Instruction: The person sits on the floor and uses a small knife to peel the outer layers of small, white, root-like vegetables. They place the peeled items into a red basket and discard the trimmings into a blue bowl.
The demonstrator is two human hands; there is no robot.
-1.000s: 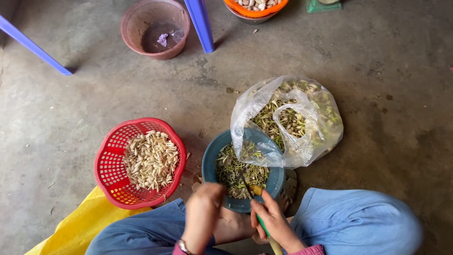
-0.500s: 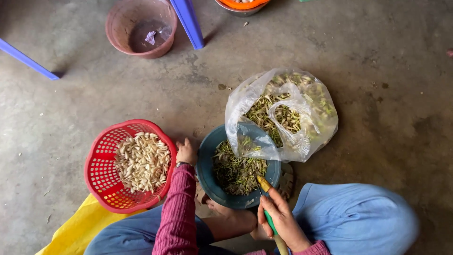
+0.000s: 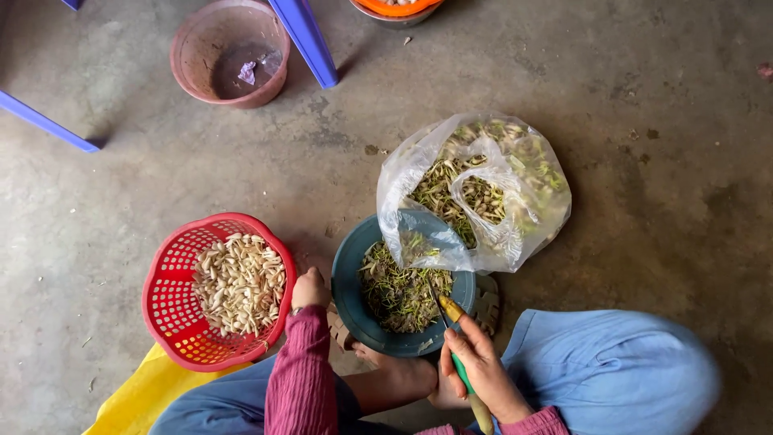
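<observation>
Left hand, fingers curled, has reached across to the red basket rim from the bowl; I judge a peeled piece delivered. Right hand grips my knife over the bowl.

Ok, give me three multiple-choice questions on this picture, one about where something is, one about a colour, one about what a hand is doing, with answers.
1. Where does the clear plastic bag lie?
A. Inside the red basket
B. Partly over the far rim of the teal bowl
C. In the pink tub

2. What colour is the basket holding the pale peeled pieces?
A. Red
B. Blue
C. White

3. What is the right hand doing?
A. Resting flat on the floor
B. Gripping a green-handled knife
C. Lifting the bag

Answers: B, the bag's edge overlaps the teal bowl; A, its mesh wall is red; B, its fingers close round the green-handled knife, blade pointing into the bowl.
</observation>
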